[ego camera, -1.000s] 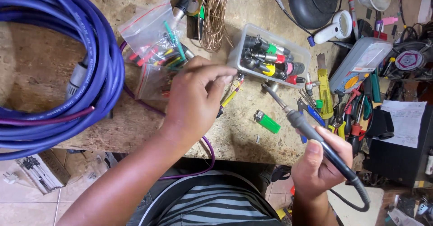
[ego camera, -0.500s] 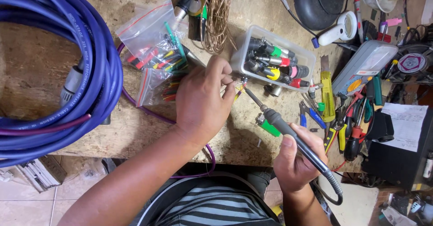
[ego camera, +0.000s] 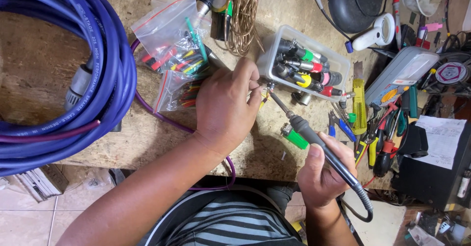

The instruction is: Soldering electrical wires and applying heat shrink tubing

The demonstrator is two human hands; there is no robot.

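Observation:
My left hand (ego camera: 226,106) is closed over a purple cable's end and a small metal connector (ego camera: 265,90) on the wooden bench. My right hand (ego camera: 321,170) grips a black soldering iron (ego camera: 306,128), whose thin metal tip touches the connector at my left fingertips. The purple cable (ego camera: 167,121) runs from under my left hand back toward the big coil. What my left fingers pinch is mostly hidden.
A large coil of purple cable (ego camera: 64,69) fills the left. Zip bags of coloured parts (ego camera: 174,54) lie behind my left hand. A clear tub of plugs (ego camera: 304,64), a green connector (ego camera: 294,137), pliers and screwdrivers (ego camera: 378,133) crowd the right. The bench edge (ego camera: 147,162) runs near my body.
The soldering iron tip has swung left and up to meet the connector at my left fingers. My left hand has stayed in place.

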